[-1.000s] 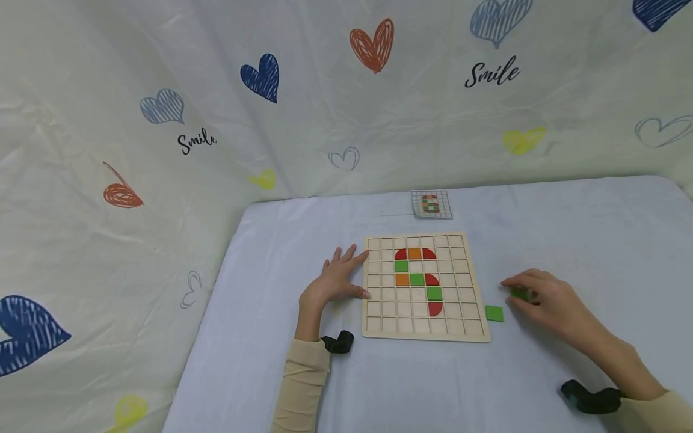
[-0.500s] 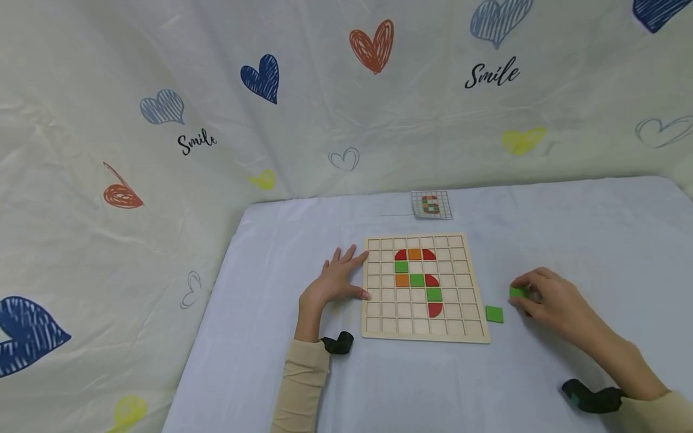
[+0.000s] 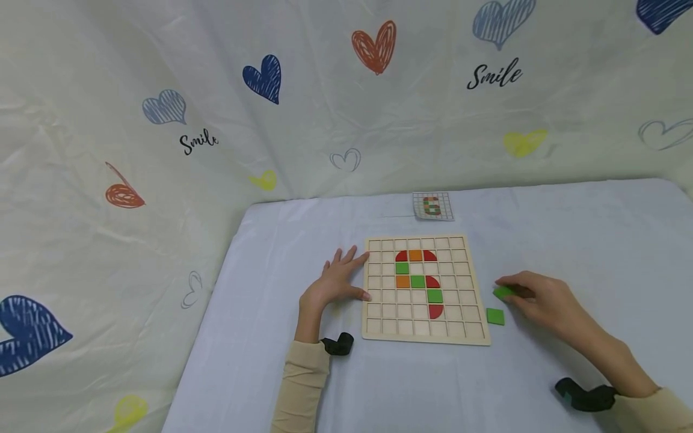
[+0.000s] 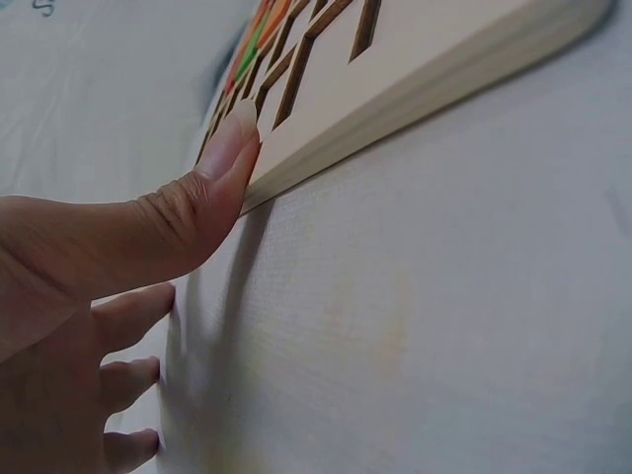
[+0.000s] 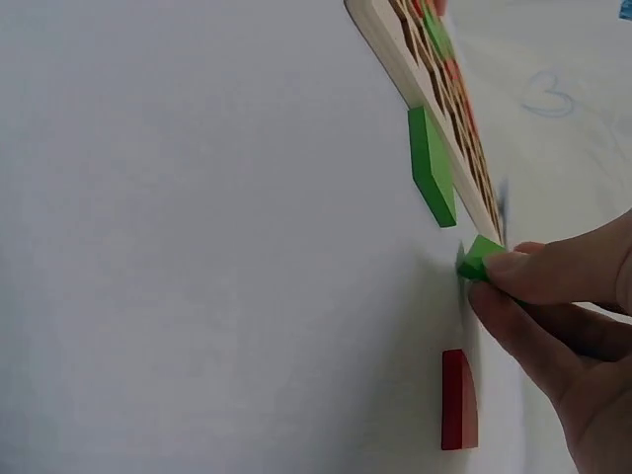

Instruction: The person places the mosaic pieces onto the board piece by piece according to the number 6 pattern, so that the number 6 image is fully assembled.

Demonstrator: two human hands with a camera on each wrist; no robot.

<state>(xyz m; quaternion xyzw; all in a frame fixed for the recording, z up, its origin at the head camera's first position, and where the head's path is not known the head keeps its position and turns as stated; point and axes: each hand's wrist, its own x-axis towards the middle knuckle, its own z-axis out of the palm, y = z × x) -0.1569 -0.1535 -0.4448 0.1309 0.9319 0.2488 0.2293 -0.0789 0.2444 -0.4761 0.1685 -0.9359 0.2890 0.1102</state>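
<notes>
A wooden grid board (image 3: 397, 329) lies on the white cloth, with red quarter-round, green square and orange square tiles set in some of its cells. My left hand (image 3: 335, 279) rests at its left edge, fingers spread. In the left wrist view the thumb (image 4: 229, 148) lies on the board's rim. To the right of the board, my right hand (image 3: 547, 297) pinches a green square tile (image 3: 503, 292) between thumb and fingers, tilted in the right wrist view. Another green square tile (image 3: 495, 316) lies beside the board's right edge, just in front of the held one.
In the right wrist view a red quarter-round tile (image 5: 458, 400) lies on the cloth by the right hand; the hand hides it from the head view. A small pattern card (image 3: 433, 206) lies behind the board. A printed curtain (image 3: 303, 120) hangs at the back and left.
My right hand, holding the green tile, drew back slightly to the right, then moved left toward the board. The left hand keeps its place at the board's edge.
</notes>
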